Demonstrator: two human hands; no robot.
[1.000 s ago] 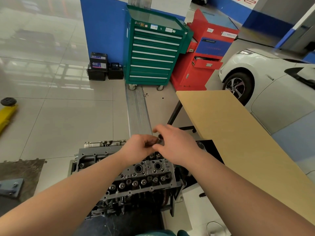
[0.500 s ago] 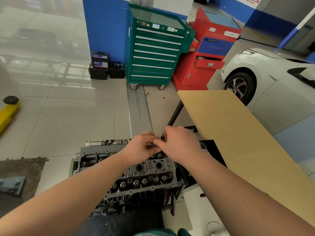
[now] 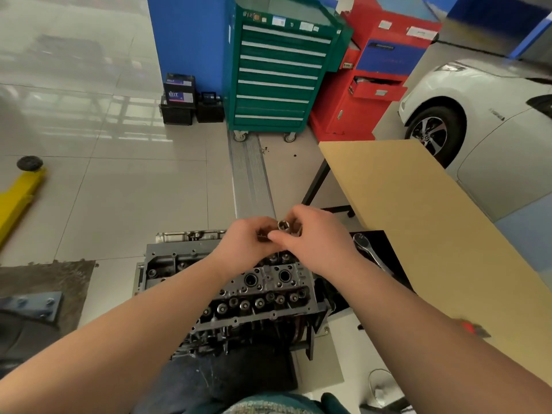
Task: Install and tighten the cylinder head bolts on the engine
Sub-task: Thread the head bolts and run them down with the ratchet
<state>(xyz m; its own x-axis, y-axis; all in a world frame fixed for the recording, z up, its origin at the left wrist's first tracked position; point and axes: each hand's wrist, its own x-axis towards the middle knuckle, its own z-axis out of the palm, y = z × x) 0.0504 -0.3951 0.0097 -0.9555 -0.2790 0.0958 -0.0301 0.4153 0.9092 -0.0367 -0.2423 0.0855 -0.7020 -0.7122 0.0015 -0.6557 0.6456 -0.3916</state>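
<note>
Steel glints between the fingers: a small shiny socket [image 3: 282, 225] now stands open end up in the pinch of the right hand [image 3: 313, 239], where 1 second ago only a dark bit showed at the fingertips, while the left hand [image 3: 245, 243] stays curled round a dark piece I cannot identify, touching the right. Both hands have lifted slightly above the far end of the cylinder head [image 3: 239, 282], and the ratchet [image 3: 369, 252] lies untouched just right of the engine. I judge this as tool assembly, so bolt tightening is not yet under way.
</note>
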